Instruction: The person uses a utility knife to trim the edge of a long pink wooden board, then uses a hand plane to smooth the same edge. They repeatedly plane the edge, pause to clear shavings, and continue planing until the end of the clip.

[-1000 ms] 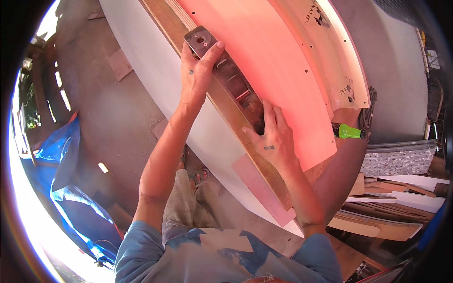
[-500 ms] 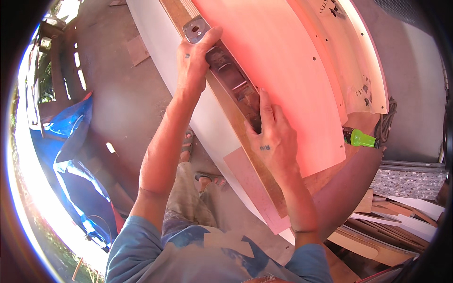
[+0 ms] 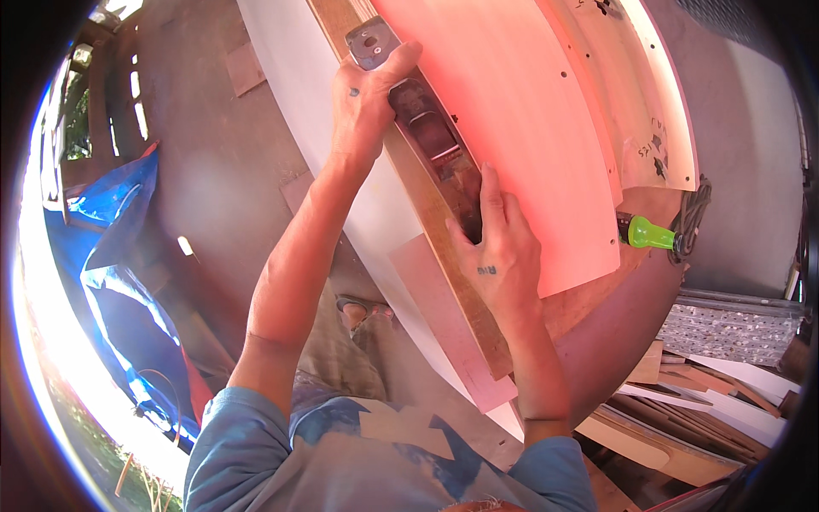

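A long, narrow hand plane (image 3: 433, 141) with a dark, scuffed body lies along a wooden strip (image 3: 465, 294). My left hand (image 3: 365, 102) is wrapped round its far end, just behind a metal plate with a round hole, the thumb across the top. Around the near end my right hand (image 3: 503, 256) is closed, with its forefinger stretched along the side. Beneath the strip a pale panel (image 3: 388, 222) shows on the left. A wide, curved panel (image 3: 512, 145), lit pinkish, lies right beside the plane. The plane's underside is hidden.
On the right are a green-necked bottle (image 3: 650, 233) and a coiled dark cord (image 3: 693, 218). Stacked offcuts (image 3: 708, 418) lie at the lower right. A blue tarp (image 3: 119, 222) hangs on the left. My sandaled foot (image 3: 363, 309) stands on the floor below.
The view has shifted slightly, so the bench and panels sit a little differently. Both hands keep their hold on the plane, which appears slightly further right and nearer the strip's near end.
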The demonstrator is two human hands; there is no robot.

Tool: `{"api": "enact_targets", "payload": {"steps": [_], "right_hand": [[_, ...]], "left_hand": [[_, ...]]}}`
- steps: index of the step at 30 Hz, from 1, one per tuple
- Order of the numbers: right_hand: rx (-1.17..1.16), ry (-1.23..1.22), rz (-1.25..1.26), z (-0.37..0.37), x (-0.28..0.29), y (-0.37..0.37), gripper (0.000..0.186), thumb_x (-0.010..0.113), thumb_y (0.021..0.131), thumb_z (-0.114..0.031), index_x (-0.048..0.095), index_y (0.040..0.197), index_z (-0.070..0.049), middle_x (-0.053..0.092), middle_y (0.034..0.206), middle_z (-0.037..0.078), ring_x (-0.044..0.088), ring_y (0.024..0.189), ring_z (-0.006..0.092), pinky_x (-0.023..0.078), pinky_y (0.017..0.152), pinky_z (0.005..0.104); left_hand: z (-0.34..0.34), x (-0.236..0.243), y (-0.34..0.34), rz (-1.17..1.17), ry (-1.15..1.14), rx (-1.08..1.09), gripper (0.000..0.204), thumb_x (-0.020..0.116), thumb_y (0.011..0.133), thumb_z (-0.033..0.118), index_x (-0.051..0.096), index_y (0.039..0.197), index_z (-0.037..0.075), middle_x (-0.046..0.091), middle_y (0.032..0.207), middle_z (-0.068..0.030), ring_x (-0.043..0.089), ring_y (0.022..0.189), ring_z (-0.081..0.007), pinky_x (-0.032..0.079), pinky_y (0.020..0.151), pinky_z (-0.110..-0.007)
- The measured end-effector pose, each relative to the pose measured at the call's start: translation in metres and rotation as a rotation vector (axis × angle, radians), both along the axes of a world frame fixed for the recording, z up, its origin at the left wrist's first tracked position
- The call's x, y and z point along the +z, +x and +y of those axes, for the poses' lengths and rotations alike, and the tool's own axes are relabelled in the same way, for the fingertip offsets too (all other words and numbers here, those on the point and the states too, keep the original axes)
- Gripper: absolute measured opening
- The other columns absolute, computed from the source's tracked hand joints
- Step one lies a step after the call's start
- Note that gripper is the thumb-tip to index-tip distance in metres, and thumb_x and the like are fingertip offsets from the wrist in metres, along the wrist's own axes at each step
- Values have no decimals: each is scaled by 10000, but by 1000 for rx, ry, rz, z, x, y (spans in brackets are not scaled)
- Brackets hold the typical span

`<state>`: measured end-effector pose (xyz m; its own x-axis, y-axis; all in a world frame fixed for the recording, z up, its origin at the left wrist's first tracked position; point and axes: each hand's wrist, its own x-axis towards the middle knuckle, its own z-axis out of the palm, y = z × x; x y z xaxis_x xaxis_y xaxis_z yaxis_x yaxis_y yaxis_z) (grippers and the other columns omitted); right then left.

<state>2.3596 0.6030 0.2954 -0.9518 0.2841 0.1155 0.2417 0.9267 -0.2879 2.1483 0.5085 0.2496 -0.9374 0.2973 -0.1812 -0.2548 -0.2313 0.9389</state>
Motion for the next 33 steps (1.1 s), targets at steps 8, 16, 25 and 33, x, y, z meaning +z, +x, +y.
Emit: {"api": "enact_targets", "payload": {"steps": [8,16,25,33], "right_hand": [[-3,-43,12,2,0,32,870,864,781,-91,442,1537,3,672,1041,158,713,879,312,605,716,403],[-3,-40,-20,5,4,57,860,857,802,-124,438,1543,-1,669,1049,163,713,896,321,600,727,408],[13,-54,-14,10,3,97,839,846,818,-145,441,1536,9,652,1035,175,707,883,337,593,697,422],[19,-101,61,11,-3,136,836,834,833,-158,433,1555,-26,632,1089,193,687,856,369,582,680,437]], "left_hand": [[4,1,32,3,24,5,439,752,904,370,699,1098,-21,734,961,-80,686,839,-160,542,794,-315],[4,6,58,-15,25,-15,496,750,921,389,681,1161,-40,715,1021,-84,675,907,-161,532,844,-312],[8,9,97,9,-4,-5,411,735,922,362,690,1110,-1,746,968,-82,691,875,-174,540,831,-333],[13,15,136,77,8,58,392,729,936,343,688,1088,-15,738,967,-76,689,868,-163,541,840,-333]]}}
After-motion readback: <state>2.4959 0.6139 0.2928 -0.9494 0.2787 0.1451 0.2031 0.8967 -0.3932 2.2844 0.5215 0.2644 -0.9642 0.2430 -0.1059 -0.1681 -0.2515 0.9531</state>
